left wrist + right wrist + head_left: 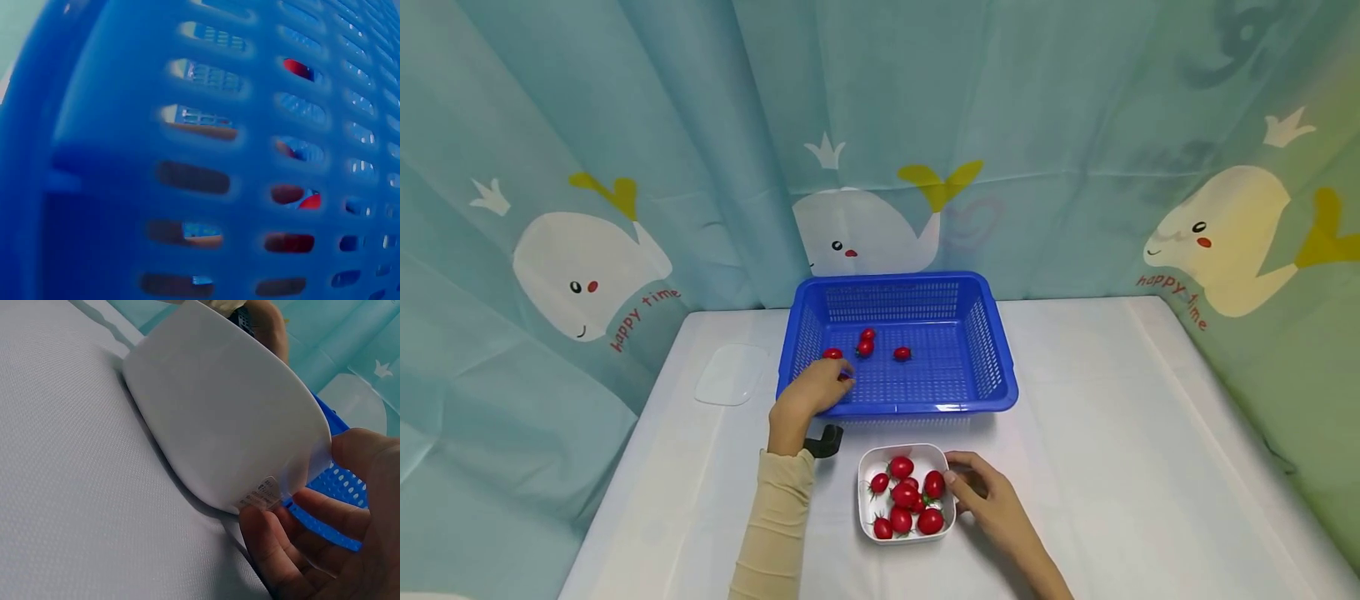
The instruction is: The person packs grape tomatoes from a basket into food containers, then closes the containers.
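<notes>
My left hand (pixel 811 392) reaches over the front left rim of a blue plastic basket (pixel 917 409). Its fingers curl around a cherry tomato (pixel 844 378), mostly hidden beneath them. Several other tomatoes, one of them a cherry tomato (pixel 902 354), lie on the basket floor. Through the basket's slotted wall (pixel 119 125), the left wrist view gives glimpses of fingers and red. In front of the basket stands a square white container (pixel 219 406) with several cherry tomatoes inside. My right hand (pixel 992 500) holds its right side, thumb at the rim and fingers against the outer wall.
A clear, rounded-square lid (pixel 732 375) lies on the white table (pixel 1090 467) to the left of the basket. Behind the basket hangs a teal curtain (pixel 1037 108) with whale prints. A black camera mount (pixel 825 442) sits at my left wrist.
</notes>
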`<state>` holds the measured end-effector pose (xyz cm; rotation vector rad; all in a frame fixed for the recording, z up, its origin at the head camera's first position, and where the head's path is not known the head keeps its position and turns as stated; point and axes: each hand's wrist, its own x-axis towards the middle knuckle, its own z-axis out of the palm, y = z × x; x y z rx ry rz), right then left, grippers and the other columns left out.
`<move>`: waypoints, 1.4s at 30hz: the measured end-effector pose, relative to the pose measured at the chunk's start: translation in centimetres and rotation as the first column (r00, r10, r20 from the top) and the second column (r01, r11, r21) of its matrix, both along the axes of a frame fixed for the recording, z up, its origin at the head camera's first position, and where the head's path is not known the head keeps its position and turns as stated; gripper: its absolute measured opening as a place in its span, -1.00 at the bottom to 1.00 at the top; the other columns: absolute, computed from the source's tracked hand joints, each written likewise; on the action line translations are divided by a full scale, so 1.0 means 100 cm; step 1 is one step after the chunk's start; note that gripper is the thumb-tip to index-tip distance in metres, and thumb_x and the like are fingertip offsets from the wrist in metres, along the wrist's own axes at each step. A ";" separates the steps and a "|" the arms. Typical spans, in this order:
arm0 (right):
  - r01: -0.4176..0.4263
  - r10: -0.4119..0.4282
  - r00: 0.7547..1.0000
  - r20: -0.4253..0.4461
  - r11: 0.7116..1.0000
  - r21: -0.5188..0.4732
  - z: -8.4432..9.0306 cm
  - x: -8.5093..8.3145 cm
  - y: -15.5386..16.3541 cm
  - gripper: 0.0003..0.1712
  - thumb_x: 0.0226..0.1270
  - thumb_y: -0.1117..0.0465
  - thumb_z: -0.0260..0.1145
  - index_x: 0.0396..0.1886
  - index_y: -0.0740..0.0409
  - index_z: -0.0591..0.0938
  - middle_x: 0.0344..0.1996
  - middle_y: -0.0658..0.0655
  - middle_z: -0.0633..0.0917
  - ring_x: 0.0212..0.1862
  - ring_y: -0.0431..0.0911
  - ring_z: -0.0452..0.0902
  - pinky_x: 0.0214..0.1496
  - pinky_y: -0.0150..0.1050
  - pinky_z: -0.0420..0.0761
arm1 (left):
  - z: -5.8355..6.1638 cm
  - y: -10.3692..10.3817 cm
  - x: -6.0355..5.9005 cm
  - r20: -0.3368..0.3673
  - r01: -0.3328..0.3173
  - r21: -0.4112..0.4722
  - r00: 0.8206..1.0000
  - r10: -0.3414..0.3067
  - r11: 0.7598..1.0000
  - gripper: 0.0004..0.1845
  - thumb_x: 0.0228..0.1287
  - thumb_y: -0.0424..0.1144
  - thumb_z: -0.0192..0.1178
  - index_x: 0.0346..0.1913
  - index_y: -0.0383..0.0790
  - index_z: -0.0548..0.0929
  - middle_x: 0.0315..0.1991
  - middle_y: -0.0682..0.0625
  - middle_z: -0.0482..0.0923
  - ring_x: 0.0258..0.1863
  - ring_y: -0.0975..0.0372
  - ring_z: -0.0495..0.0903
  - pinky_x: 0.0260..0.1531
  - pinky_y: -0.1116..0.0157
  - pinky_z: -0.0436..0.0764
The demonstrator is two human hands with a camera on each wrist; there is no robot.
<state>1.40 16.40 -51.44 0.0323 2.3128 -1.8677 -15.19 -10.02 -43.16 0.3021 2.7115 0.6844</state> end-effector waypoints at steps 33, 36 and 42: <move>0.028 -0.029 0.999 0.034 0.999 0.025 -0.001 0.000 -0.003 -0.59 0.51 0.12 0.33 0.23 0.20 0.63 -0.12 0.24 0.76 -0.25 -0.24 0.67 -0.27 -0.30 0.73 | -0.001 0.004 -0.006 0.147 0.029 -0.042 0.989 -0.022 0.999 -0.89 0.34 -0.39 0.37 -0.15 -0.14 0.76 -0.19 -0.10 0.66 -0.23 0.07 0.57 -0.18 0.20 0.59; 0.027 -0.028 0.999 0.038 0.999 0.030 -0.002 0.000 -0.003 -0.59 0.51 0.11 0.33 0.23 0.19 0.63 -0.13 0.24 0.76 -0.25 -0.23 0.67 -0.26 -0.31 0.73 | 0.000 0.004 -0.007 0.127 0.037 -0.035 0.991 -0.032 0.999 -0.89 0.32 -0.41 0.38 -0.16 -0.16 0.77 -0.20 -0.10 0.66 -0.23 0.08 0.56 -0.19 0.19 0.58; 0.023 -0.023 0.999 0.031 0.999 0.031 -0.003 -0.001 -0.002 -0.60 0.51 0.12 0.32 0.24 0.19 0.63 -0.13 0.25 0.76 -0.25 -0.23 0.67 -0.27 -0.30 0.73 | 0.000 0.004 -0.006 0.032 0.037 -0.012 0.999 -0.037 0.999 -0.91 0.33 -0.38 0.37 -0.14 -0.19 0.75 -0.19 -0.10 0.68 -0.20 0.09 0.59 -0.06 0.10 0.66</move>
